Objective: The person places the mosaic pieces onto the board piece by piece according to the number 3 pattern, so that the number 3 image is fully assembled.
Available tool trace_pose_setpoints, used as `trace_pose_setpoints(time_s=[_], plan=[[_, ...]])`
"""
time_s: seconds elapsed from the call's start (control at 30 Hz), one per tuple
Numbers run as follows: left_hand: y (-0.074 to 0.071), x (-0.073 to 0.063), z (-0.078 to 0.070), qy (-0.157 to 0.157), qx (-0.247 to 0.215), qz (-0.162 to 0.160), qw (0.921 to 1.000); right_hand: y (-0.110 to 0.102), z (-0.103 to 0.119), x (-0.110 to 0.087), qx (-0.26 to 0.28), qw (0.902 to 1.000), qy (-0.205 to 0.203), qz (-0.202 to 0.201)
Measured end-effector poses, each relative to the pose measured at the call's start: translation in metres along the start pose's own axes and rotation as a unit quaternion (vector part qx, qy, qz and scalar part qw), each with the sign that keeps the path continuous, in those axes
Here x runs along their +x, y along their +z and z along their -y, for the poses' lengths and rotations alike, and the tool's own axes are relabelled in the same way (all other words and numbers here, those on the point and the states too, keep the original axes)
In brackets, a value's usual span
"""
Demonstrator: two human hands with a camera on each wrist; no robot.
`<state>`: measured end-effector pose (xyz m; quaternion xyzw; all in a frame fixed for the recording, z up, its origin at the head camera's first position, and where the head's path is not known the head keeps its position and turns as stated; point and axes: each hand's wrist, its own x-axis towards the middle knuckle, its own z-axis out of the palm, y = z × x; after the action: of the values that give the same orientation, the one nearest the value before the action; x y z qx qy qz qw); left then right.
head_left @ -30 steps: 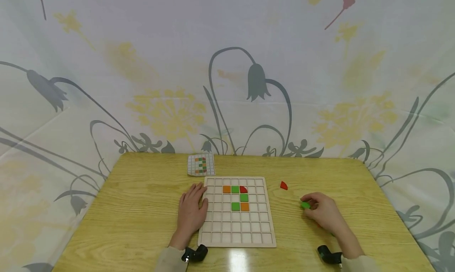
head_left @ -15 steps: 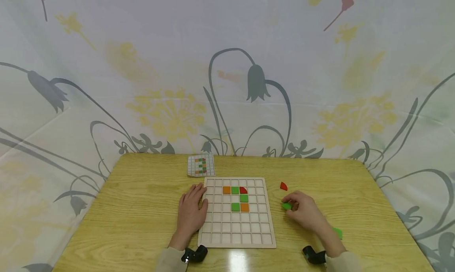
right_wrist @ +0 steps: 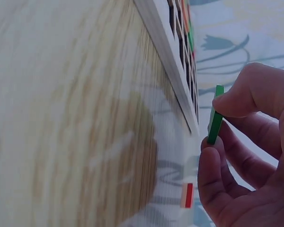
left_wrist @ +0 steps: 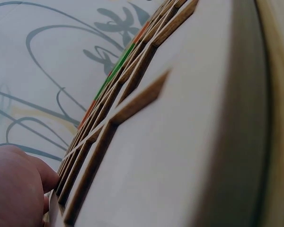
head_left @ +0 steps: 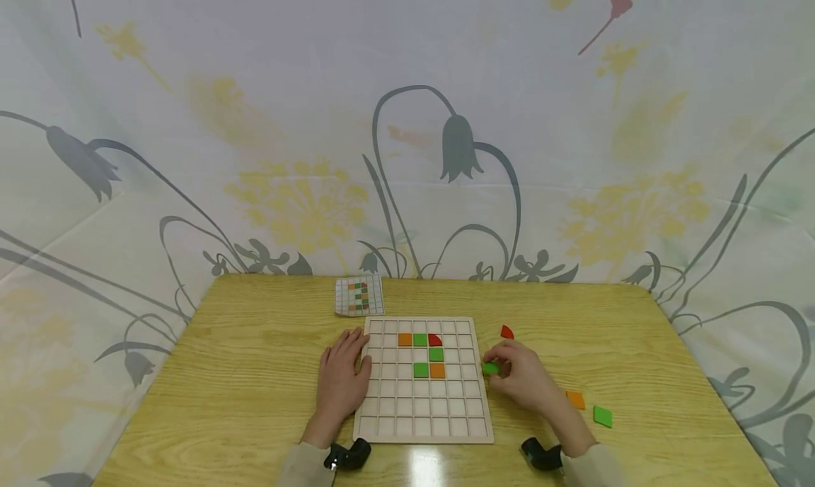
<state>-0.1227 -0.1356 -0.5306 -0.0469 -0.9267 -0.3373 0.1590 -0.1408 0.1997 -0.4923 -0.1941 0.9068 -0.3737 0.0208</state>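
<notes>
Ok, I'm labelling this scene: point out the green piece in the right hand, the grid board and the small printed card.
Green piece (right_wrist: 215, 125), right wrist view: its narrow side edge.
Grid board (head_left: 422, 388), head view: a bare cell near the middle.
Printed card (head_left: 359, 296), head view: the middle of its face.

Your left hand (head_left: 344, 375) rests at the left edge of a square, pale wooden grid board (head_left: 423, 426) on the yellow wood-grain desk (head_left: 242, 388). Your right hand (head_left: 525, 378) pinches a flat green piece (head_left: 489, 368) at the board's right edge. The grid holds two orange square tiles (head_left: 405, 340), three green square tiles (head_left: 436, 354) and one red rounded-corner tile (head_left: 435, 340). A white printed grid card (head_left: 344, 297) lies beyond its far left corner. Near your right forearm lie a loose orange tile (head_left: 576, 400) and a loose green tile (head_left: 603, 416).
</notes>
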Motion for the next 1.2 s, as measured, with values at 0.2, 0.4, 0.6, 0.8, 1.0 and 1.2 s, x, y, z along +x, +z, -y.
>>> trace_pose_setpoints(time_s=[0.2, 0.4, 0.6, 0.8, 1.0, 1.2], plan=[[-0.001, 0.000, 0.000, -0.001, 0.002, 0.005, 1.0000, 0.009, 0.009, 0.005, -0.004, 0.9998, -0.018, 0.010], [-0.001, 0.001, 0.001, -0.007, 0.001, 0.013, 0.9999, 0.020, 0.016, 0.011, 0.004, 0.9990, -0.038, 0.021], [-0.001, 0.001, 0.000, -0.009, 0.003, 0.012, 0.9999, 0.029, 0.023, 0.015, 0.013, 0.9977, -0.055, 0.038], [-0.001, 0.001, -0.001, -0.007, 0.002, 0.010, 0.9999, 0.039, 0.030, 0.018, 0.019, 0.9960, -0.072, 0.049], [0.000, 0.001, 0.000, -0.007, 0.004, 0.007, 0.9999, 0.048, 0.035, 0.019, 0.015, 0.9942, -0.084, 0.066], [0.000, 0.002, 0.001, -0.011, 0.004, 0.013, 0.9998, 0.052, 0.039, 0.019, 0.021, 0.9918, -0.097, 0.082]])
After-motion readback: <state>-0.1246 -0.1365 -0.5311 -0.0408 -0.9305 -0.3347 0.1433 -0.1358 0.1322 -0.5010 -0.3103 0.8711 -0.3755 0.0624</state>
